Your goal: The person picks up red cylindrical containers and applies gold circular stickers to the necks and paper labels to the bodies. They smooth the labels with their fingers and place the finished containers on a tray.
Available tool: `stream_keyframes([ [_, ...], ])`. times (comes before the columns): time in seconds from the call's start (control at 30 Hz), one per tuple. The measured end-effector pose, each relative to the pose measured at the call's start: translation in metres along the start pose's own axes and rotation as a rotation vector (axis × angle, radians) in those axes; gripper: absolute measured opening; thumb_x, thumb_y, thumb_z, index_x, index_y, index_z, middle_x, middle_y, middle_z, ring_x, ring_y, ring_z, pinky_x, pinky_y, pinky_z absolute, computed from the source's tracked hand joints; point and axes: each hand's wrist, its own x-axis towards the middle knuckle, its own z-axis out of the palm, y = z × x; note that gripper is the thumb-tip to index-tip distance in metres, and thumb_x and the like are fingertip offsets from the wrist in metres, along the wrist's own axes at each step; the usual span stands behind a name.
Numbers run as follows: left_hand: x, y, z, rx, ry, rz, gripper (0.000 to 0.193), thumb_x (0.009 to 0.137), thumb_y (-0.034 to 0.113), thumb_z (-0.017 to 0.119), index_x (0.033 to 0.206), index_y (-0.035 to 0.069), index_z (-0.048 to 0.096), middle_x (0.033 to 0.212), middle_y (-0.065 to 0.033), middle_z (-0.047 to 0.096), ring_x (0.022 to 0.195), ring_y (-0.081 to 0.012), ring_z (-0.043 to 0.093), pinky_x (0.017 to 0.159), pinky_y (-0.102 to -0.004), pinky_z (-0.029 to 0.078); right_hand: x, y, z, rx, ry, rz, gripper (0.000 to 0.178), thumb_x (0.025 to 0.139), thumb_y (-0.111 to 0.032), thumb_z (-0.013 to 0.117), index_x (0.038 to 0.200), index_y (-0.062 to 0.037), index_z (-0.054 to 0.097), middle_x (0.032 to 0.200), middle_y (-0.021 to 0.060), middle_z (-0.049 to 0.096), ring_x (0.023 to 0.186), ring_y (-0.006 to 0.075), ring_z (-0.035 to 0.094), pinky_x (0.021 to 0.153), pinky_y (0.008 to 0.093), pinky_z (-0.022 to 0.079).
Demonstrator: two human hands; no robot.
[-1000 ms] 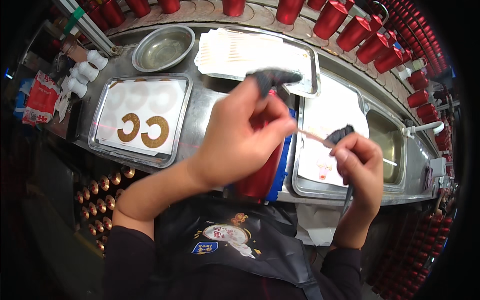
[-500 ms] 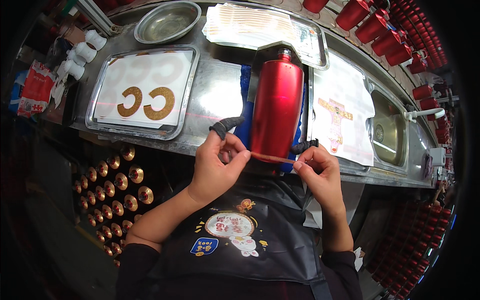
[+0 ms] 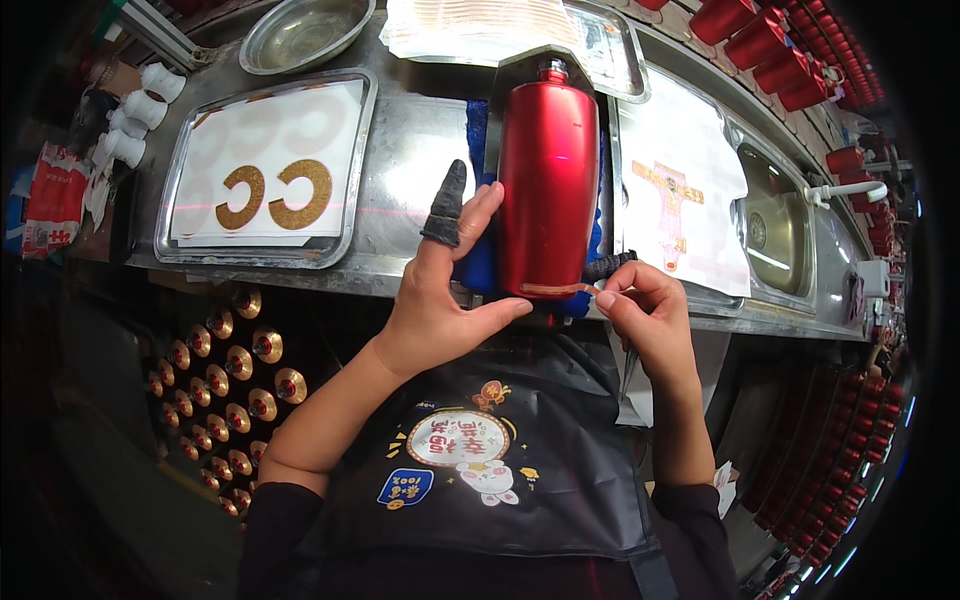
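Observation:
A glossy red bottle-shaped vessel (image 3: 550, 185) with a metal neck lies on its side on a dark cradle over blue cloth, its base toward me. Along the base edge runs a thin copper-coloured strip (image 3: 548, 289), flat against the red surface on the left. My right hand (image 3: 648, 312) pinches the strip's loose right end. A slim dark pointed thing (image 3: 628, 372) shows below that palm; its kind is unclear. My left hand (image 3: 428, 290) rests against the vessel's left side, fingers spread, thumb at the base edge. Black wraps cover both index fingers.
To the left, a metal tray (image 3: 362, 150) carries a white sheet with gold C-shaped pieces. A metal bowl (image 3: 300, 35) stands behind it. On the right are a sheet with a patterned decal (image 3: 672, 205) and a sink (image 3: 775, 215). Gold-rimmed red pieces (image 3: 262, 405) hang below the counter.
The strip, earlier stretched between both hands, now lies partly against the vessel's base edge. My left hand has let go of its end and spread along the vessel's side. The view has shifted slightly.

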Motion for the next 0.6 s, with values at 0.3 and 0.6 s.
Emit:
stream_keyframes([
  [0.3,0.005,-0.007,0.012,-0.305,0.054,-0.153,0.097,0.087,0.019,0.082,0.156,-0.007,0.02,0.161,-0.0238,0.034,0.147,-0.0256,0.037,0.12,-0.0366,0.029,-0.008,0.0,0.001,0.112,0.014,-0.076,0.01,0.088,-0.006,0.062,0.08,-0.0032,0.055,0.06,-0.0015,0.052,0.047,0.0036,0.042,0.044,0.0201,0.031],
  [0.6,0.007,0.0,0.01,-0.329,0.036,-0.165,0.098,0.086,0.015,0.082,0.157,-0.008,0.02,0.16,-0.021,0.037,0.143,-0.024,0.043,0.118,-0.0364,0.033,-0.008,0.004,0.0,0.145,0.005,-0.079,0.01,0.087,-0.005,0.062,0.078,-0.0034,0.057,0.065,-0.0013,0.055,0.051,0.0029,0.046,0.044,0.0196,0.033],
])
